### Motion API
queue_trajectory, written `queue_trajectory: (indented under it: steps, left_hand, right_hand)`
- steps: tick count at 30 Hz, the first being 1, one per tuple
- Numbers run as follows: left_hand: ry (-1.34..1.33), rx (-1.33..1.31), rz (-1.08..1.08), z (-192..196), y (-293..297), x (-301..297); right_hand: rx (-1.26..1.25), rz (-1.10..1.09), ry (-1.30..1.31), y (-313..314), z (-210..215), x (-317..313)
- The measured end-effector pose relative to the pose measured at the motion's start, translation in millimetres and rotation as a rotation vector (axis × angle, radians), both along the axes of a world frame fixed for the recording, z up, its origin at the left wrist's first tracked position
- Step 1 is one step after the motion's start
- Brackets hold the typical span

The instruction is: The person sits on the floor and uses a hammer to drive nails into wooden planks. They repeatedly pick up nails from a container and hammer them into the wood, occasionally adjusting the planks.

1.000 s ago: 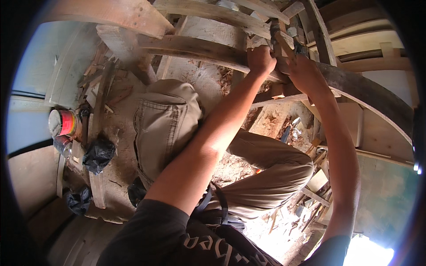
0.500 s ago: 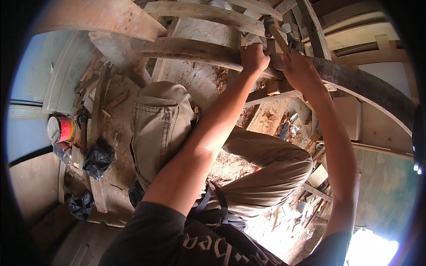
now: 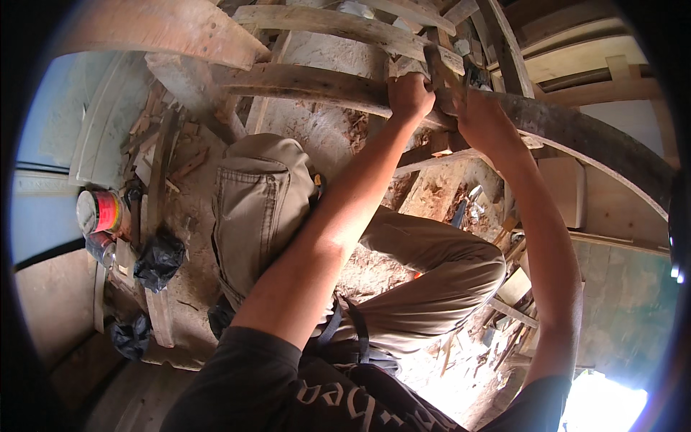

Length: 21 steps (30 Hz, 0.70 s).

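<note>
Both my arms reach up to a long curved wooden beam (image 3: 317,79) that crosses the upper part of the view. On the beam my left hand (image 3: 410,96) is closed in a fist; what it grips is hidden by the fingers. A dark upright piece (image 3: 436,66) stands just to its right. My right hand (image 3: 481,119) is closed around a hammer (image 3: 467,79), close beside the left hand. Its wooden handle is hardly visible now, and the head cannot be made out clearly.
Other curved timbers (image 3: 338,23) lie beyond the beam. Wood scraps and shavings cover the ground. At left are a can with a red label (image 3: 101,212), a jar (image 3: 101,247) and black plastic bags (image 3: 159,261). Boards (image 3: 586,54) are stacked at upper right.
The hammer's head and handle, plain above the beam before, have swung away from that raised position. My right hand has tilted and shifted slightly; my left fist has barely moved.
</note>
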<state>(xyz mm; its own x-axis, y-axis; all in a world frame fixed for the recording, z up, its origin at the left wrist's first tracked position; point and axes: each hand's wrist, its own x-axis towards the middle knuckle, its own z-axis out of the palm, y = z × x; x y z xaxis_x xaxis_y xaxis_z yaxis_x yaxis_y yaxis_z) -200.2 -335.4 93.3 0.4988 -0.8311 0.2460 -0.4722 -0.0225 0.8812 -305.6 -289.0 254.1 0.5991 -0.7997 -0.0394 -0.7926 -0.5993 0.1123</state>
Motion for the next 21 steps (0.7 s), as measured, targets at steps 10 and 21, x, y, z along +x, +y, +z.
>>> queue_trajectory:
  steps: [10, 21]
  left_hand:
    - [0.064, 0.034, -0.025, -2, -7, 0]
    - [0.039, -0.144, -0.088, -15, 8, -3]
  right_hand:
    - [0.018, -0.012, -0.062, -10, 9, 5]
    - [0.157, -0.265, -1.160, -53, -22, 108]
